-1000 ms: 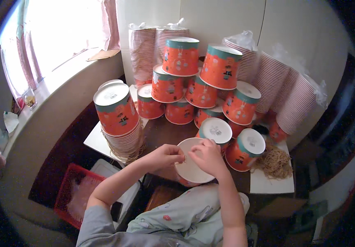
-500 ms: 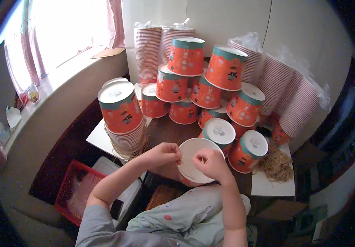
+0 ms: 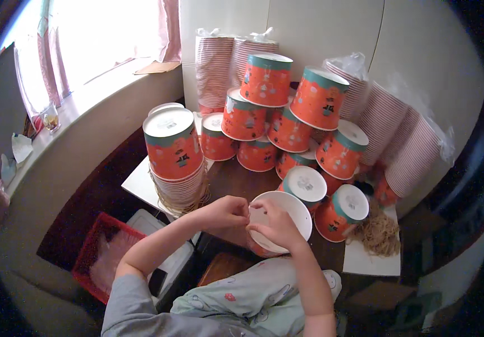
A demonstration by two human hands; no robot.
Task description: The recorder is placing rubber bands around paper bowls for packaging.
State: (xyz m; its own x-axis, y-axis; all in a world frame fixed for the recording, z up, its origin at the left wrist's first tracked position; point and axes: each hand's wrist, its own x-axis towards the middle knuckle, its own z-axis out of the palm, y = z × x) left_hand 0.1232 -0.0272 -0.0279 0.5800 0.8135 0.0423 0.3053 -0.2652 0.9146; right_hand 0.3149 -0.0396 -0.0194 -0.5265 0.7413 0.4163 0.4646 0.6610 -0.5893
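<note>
Two hands, left hand and right hand, fingers closed on the white-lidded tub, probably fitting a rubber band; seating it evenly comes next.

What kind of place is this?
Probably a home workspace for packing paper tubs: lidded orange tubs piled on a small table, bagged cup stacks by the wall, rubber bands heaped nearby.

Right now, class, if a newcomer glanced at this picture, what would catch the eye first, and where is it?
First, the heap of orange paper tubs piled against the white wall at the back of the dark table. Next, the left hand and right hand meeting at the rim of a white-lidded tub in front of the person. A tall stack of tubs stands to the left, and a tangle of rubber bands lies to the right.
</note>
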